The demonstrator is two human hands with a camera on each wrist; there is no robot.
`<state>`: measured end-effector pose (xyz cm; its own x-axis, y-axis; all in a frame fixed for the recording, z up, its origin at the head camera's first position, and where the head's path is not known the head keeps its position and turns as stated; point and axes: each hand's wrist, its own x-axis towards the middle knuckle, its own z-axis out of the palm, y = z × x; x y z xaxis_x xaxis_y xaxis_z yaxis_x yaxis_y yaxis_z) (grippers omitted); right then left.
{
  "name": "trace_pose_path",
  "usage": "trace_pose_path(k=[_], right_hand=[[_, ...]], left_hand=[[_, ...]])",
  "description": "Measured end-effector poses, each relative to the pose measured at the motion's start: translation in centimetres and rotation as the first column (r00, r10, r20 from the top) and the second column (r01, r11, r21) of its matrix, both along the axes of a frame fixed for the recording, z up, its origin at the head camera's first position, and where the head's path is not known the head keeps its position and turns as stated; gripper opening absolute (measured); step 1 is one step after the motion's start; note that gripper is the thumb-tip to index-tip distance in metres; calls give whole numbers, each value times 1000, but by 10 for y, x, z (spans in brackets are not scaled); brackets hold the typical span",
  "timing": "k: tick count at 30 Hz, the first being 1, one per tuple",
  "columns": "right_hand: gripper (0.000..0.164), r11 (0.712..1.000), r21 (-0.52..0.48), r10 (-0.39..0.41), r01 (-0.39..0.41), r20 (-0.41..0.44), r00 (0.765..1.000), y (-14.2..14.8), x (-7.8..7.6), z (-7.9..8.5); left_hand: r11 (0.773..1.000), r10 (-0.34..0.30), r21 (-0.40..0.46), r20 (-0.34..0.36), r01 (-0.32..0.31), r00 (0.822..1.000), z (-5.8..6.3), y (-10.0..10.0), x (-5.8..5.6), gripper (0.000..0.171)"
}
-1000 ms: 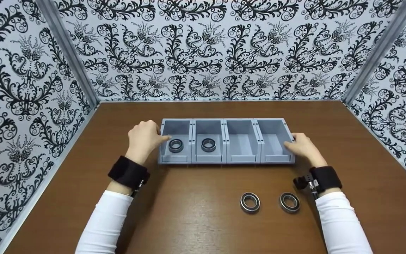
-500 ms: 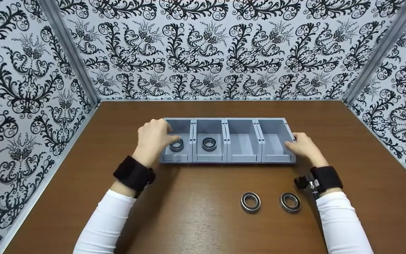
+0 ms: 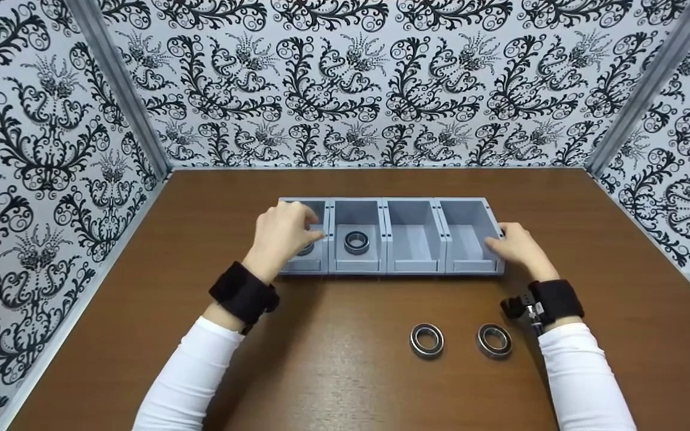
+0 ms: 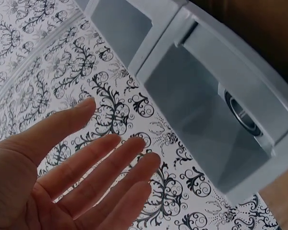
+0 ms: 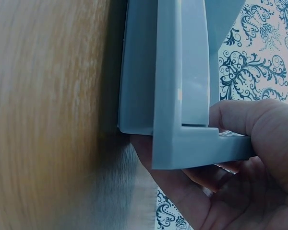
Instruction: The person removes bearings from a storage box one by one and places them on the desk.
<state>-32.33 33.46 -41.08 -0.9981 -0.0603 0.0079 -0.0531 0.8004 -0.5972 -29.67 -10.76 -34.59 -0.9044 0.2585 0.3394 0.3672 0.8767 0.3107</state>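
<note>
A row of joined grey plastic bins (image 3: 415, 267) stands on the wooden table. My left hand (image 3: 282, 236) hovers over the leftmost bin and partly covers the bearing (image 3: 305, 249) in it. In the left wrist view that hand (image 4: 96, 182) has its fingers loosely extended, apart from the bins, and a bearing (image 4: 233, 111) shows inside one of them. The second bin holds another ball bearing (image 3: 356, 242). At the right end my right hand (image 3: 518, 245) grips the outer bin wall, thumb inside; the right wrist view shows fingers (image 5: 175, 194) beneath and outside it.
Two loose bearings lie on the table in front of the bins, one bearing (image 3: 415, 344) left of the other bearing (image 3: 483, 344). Patterned panels (image 3: 345, 84) close off the back and sides. The two bins at the right contain no bearings.
My left hand has let go of the left bin wall and moved right, over the leftmost bin, covering part of its bearing. My right hand keeps its grip at the right end.
</note>
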Motion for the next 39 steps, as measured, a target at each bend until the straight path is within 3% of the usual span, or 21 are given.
trace_pose_path(k=[18, 30, 39], right_hand=[[43, 1000, -14, -5, 5, 2, 1000, 0, -1, 0], [45, 1000, -26, -8, 8, 16, 1000, -2, 1, 1], [45, 1000, -2, -3, 3, 23, 1000, -1, 0, 2]], left_hand=[[993, -113, -39, 23, 114, 993, -6, 33, -3, 37], [980, -196, -28, 46, 198, 979, -16, 49, -7, 42], [975, -224, 7, 83, 224, 971, -20, 60, -10, 44]])
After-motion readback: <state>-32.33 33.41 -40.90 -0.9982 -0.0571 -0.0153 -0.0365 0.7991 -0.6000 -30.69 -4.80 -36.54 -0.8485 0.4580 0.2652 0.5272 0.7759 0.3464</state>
